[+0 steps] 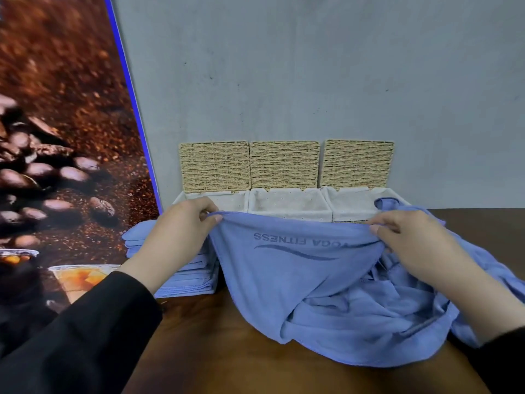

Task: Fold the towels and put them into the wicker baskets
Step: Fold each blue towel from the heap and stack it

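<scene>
A blue towel (298, 282) with upside-down lettering hangs stretched between my hands above the brown table (216, 356). My left hand (181, 226) pinches its upper left corner. My right hand (409, 237) pinches the upper edge further right, and the rest of the cloth lies bunched on the table below it. Three wicker baskets with white liners stand in a row at the wall, lids up: left (227, 199), middle (287, 201), right (355, 200). All three look empty. A stack of folded blue towels (187, 280) sits under my left forearm.
A grey wall (312, 66) rises right behind the baskets. A large coffee-bean poster (62, 137) leans on the left. More blue cloth (500, 277) trails off to the right past my right wrist.
</scene>
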Available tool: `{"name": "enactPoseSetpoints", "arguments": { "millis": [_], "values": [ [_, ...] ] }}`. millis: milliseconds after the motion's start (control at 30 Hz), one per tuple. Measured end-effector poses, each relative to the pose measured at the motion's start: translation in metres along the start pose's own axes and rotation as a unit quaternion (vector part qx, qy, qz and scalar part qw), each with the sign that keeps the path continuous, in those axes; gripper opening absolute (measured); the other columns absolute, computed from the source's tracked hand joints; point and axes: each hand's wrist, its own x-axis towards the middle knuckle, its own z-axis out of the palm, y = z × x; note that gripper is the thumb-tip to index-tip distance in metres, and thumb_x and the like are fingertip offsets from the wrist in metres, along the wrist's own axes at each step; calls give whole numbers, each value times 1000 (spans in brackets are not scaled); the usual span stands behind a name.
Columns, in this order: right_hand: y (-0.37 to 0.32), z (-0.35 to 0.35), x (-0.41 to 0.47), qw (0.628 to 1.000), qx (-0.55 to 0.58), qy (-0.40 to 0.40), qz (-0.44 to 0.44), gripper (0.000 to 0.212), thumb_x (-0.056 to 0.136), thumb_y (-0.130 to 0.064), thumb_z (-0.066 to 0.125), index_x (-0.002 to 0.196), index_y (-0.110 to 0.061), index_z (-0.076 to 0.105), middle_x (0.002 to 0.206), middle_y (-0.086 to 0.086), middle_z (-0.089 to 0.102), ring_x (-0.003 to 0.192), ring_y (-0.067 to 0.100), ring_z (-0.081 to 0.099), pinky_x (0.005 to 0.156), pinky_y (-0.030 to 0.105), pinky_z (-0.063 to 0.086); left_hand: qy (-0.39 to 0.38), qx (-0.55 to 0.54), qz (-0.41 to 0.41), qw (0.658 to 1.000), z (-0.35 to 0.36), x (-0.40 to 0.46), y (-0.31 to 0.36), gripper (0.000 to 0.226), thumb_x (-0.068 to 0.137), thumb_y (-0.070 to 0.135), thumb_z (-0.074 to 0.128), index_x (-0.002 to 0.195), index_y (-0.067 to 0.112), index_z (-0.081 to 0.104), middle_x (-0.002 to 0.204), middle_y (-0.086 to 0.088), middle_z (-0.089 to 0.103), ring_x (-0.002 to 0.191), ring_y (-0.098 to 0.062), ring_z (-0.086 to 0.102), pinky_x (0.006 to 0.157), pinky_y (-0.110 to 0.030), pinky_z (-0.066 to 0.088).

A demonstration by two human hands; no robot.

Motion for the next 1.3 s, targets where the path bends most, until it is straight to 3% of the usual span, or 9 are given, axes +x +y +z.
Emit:
{"name": "enactPoseSetpoints", "arguments": {
  "millis": [133, 233, 433, 600, 700, 767, 933, 1100, 1300],
  "values": [
    [-5, -1, 2, 999, -4, 34, 11, 15, 105, -31, 50, 102, -21, 61, 69, 3, 68, 58, 19, 58, 57, 32, 44, -12, 29, -24, 999, 1, 3, -5, 22, 99, 36, 58, 80, 26, 58, 52, 3, 56, 52, -20, 52, 52, -31, 35],
    [-20, -1, 0, 968, 245, 10, 61, 17, 106, -26, 49, 100, -13, 59, 56, 9, 54, 49, 25, 54, 52, 29, 49, -57, -162, -117, 978, 1, 4, 1, 22, 102, 32, 54, 89, 15, 60, 53, -7, 59, 41, -23, 48, 46, -26, 36],
    [-43, 5, 69, 933, 346, 97, 28, 18, 108, -25, 46, 115, -10, 54, 101, 11, 76, 90, 22, 74, 80, 46, 61, -20, -400, -149, 904, 2, 79, 37, 21, 107, 20, 36, 104, 8, 53, 88, -18, 74, 66, -30, 70, 55, -33, 56],
    [-32, 31, 124, 977, 205, -32, -52, 76, 97, -28, 62, 156, -34, 15, 147, 7, 55, 135, 18, 52, 111, 43, 42, -25, -257, -65, 964, 32, 118, 65, 40, 104, 15, 44, 144, 14, 41, 97, 0, 56, 81, -17, 52, 58, -18, 39],
    [-10, 58, 103, 990, 73, -103, -59, 54, 100, -24, 60, 151, -26, 41, 102, -2, 67, 88, 11, 64, 72, 21, 50, -89, -172, 11, 981, 74, 78, 73, 31, 106, 19, 45, 136, 18, 48, 80, 4, 56, 63, -9, 51, 48, -15, 36],
    [13, 83, 87, 985, -28, -151, -83, 33, 102, -20, 55, 134, -20, 61, 87, -10, 61, 70, -4, 53, 60, 8, 39, -178, -127, 70, 973, 117, 35, 72, 26, 106, 26, 45, 130, 22, 54, 106, 3, 65, 91, -12, 62, 71, -18, 45],
    [51, 118, 56, 961, -117, -231, -99, 17, 101, -22, 53, 103, -27, 69, 106, -5, 73, 84, 4, 58, 65, 15, 38, -320, 19, 191, 928, 195, -41, 58, 52, 106, 50, 37, 155, 40, 28, 163, 7, 28, 148, -17, 24, 116, -43, 23],
    [33, 98, 40, 961, -24, -265, -76, 29, 106, -21, 46, 126, -29, 66, 118, -15, 69, 103, 3, 64, 86, 19, 51, -222, 64, 219, 948, 194, -38, 43, 39, 106, 51, 33, 103, 27, 64, 110, 8, 56, 108, -18, 51, 90, -42, 37],
    [21, 95, 22, 946, -43, -300, -117, 30, 107, -25, 48, 130, -29, 65, 122, -19, 67, 89, -14, 58, 73, 4, 42, -217, 51, 70, 972, 159, -23, 4, 51, 97, 55, 53, 70, 11, 54, 72, -3, 53, 64, -17, 51, 62, -37, 45]
  ]
}}
